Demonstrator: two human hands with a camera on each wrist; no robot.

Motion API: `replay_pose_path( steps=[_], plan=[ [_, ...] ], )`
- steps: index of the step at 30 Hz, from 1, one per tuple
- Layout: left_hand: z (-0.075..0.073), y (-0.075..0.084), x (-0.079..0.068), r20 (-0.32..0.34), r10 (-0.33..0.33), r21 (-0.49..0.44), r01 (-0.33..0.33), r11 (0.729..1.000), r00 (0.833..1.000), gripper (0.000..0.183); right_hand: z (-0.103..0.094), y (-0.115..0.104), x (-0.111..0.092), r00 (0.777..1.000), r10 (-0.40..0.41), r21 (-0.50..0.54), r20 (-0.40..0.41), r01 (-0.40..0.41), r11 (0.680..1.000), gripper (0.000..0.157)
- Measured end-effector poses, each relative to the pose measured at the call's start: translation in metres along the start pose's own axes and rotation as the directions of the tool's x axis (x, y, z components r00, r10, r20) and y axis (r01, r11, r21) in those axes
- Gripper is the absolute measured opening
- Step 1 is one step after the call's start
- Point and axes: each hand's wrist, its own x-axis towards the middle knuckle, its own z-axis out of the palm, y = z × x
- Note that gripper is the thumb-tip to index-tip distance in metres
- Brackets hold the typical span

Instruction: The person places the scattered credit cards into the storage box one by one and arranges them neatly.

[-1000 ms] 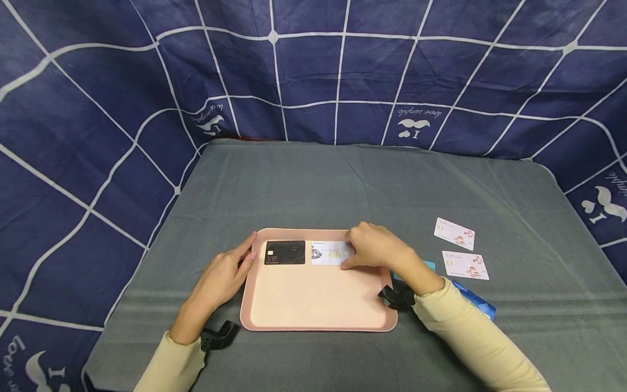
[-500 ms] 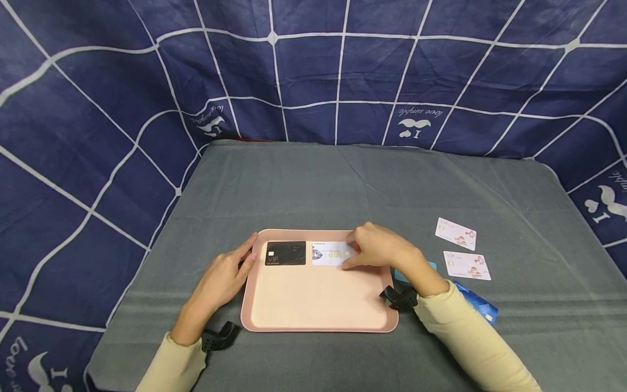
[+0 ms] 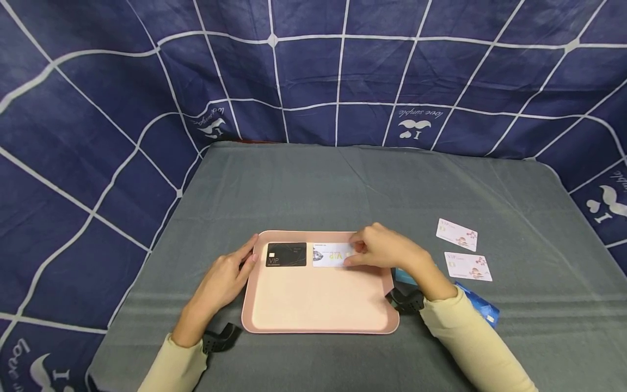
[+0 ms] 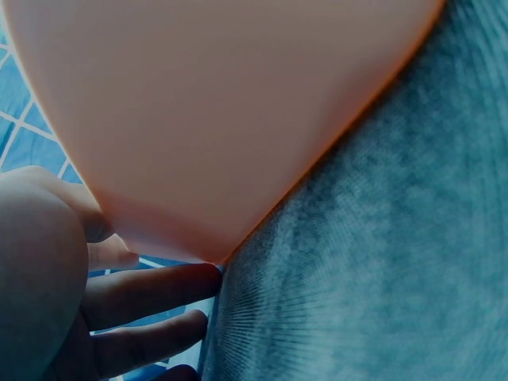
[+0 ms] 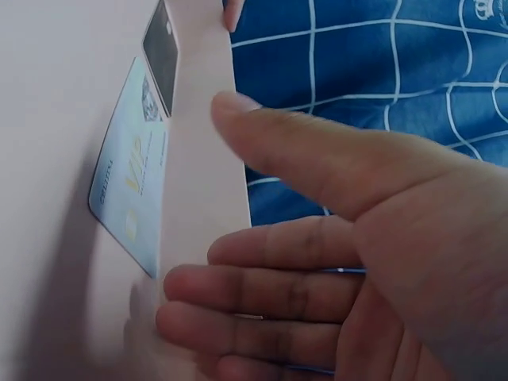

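A shallow pink tray (image 3: pixel 320 305) stands on the grey cloth in the head view. In its far left part lies a black VIP card (image 3: pixel 286 255). To the right of that is a white VIP card (image 3: pixel 329 255), flat in the tray. My right hand (image 3: pixel 379 247) is over the white card's right end, partly covering it. In the right wrist view its fingers (image 5: pixel 254 294) lie extended just beside the card, thumb apart from them. My left hand (image 3: pixel 227 277) rests at the tray's left rim, thumb and index finger touching near the far left corner.
Two pale pink VIP cards (image 3: pixel 456 235) lie on the cloth to the right of the tray. A blue card (image 3: pixel 482 307) and a teal card (image 3: pixel 405 276) are partly hidden beneath my right arm. A blue checked curtain (image 3: pixel 313 71) surrounds the table's back and sides.
My right hand has shifted slightly right, uncovering a little more of the white card. The left hand stays at the tray rim, and the cards hold their places.
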Motion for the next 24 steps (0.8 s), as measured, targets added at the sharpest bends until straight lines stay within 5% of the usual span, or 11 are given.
replay_pose_path(
  steps=[8,15,24],
  plan=[
    [-0.001,0.000,-0.002,0.000,-0.002,-0.004,0.002,1.000,1.000,0.044,-0.004,0.001,-0.009,0.997,-0.030,0.033,-0.072,0.033,0.999,0.024],
    [0.000,-0.001,0.000,-0.007,0.012,-0.004,-0.012,1.000,1.000,0.044,-0.006,0.002,-0.020,0.978,-0.079,0.000,-0.192,0.080,0.997,0.040],
    [0.001,-0.002,0.000,-0.013,0.021,-0.007,-0.021,1.000,1.000,0.044,-0.007,0.006,-0.033,0.938,-0.104,-0.038,-0.332,0.097,0.995,0.031]
  ],
)
